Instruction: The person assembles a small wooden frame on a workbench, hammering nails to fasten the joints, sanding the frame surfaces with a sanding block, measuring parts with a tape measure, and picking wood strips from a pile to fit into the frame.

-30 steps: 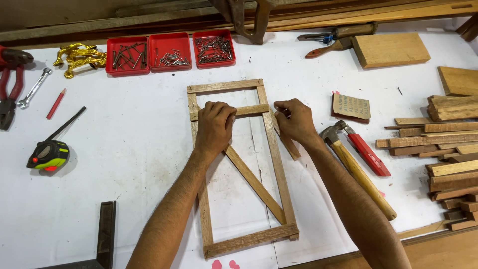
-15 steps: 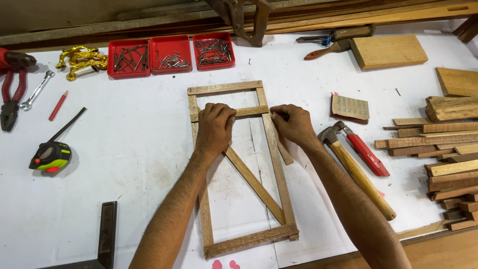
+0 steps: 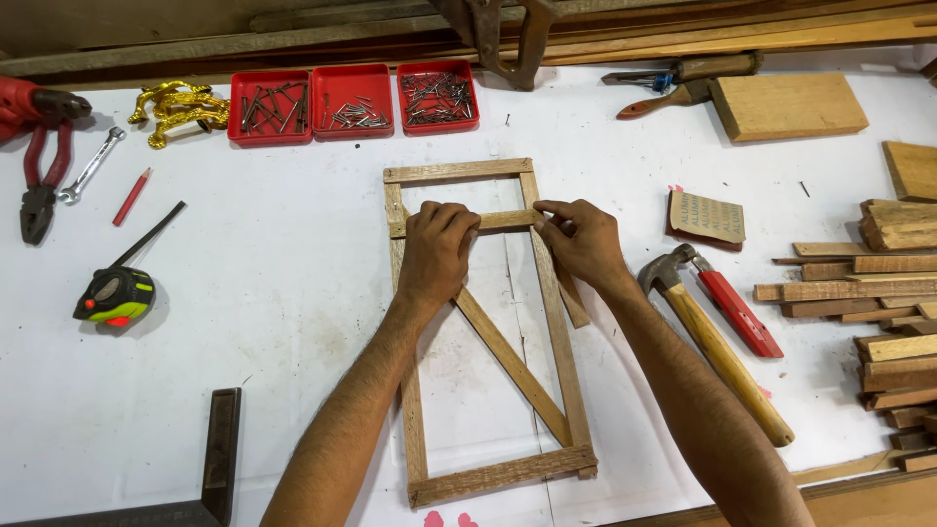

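Observation:
A rectangular wooden frame point(image 3: 554, 322) lies flat on the white-covered bench, with a diagonal brace point(image 3: 508, 361) inside it. A short cross slat point(image 3: 503, 220) spans the frame near its top. My left hand point(image 3: 436, 249) presses down on the left part of that slat with curled fingers. My right hand point(image 3: 578, 239) pinches the slat's right end where it meets the frame's right rail. A loose strip of wood sticks out from under my right hand.
A claw hammer point(image 3: 717, 342) and a red utility knife point(image 3: 739, 312) lie right of the frame, a sandpaper block point(image 3: 707, 217) above them. Wood strips point(image 3: 878, 293) pile at the right edge. Three red trays of nails point(image 3: 353, 98) sit at the back. Tape measure point(image 3: 115, 295), pencil point(image 3: 132, 195), pliers point(image 3: 41, 181) lie left.
My right hand has moved left onto the cross slat's right end. The left hand stays on the slat.

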